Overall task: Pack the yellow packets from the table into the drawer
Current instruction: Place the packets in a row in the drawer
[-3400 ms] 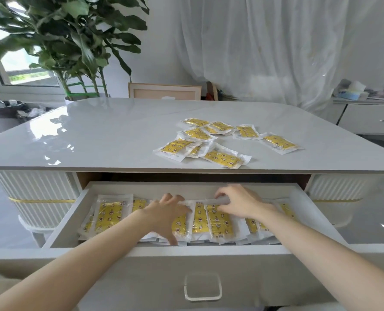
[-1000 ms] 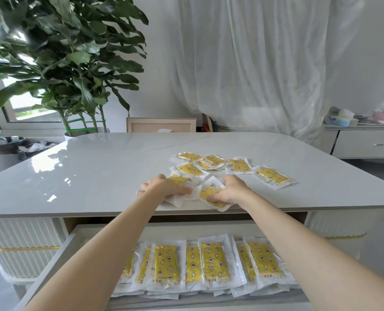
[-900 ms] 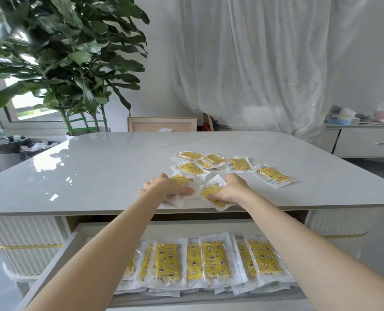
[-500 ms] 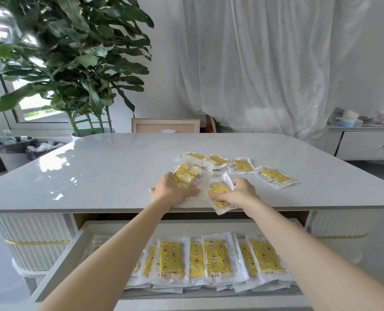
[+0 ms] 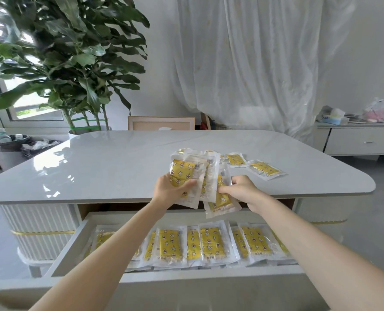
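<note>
Worktop: grey, glossy. Loose packets lie flat right of centre, others partly hidden behind the held ones.
Drawer: open below the worktop's front edge. Row of packets lies flat inside, overlapping.
Left hand: thumb and fingers pinch a fanned bunch of packets, held above the worktop's front edge.
Right hand: fingers curled round a single packet, which touches the bunch and hangs over the drawer's back.
</note>
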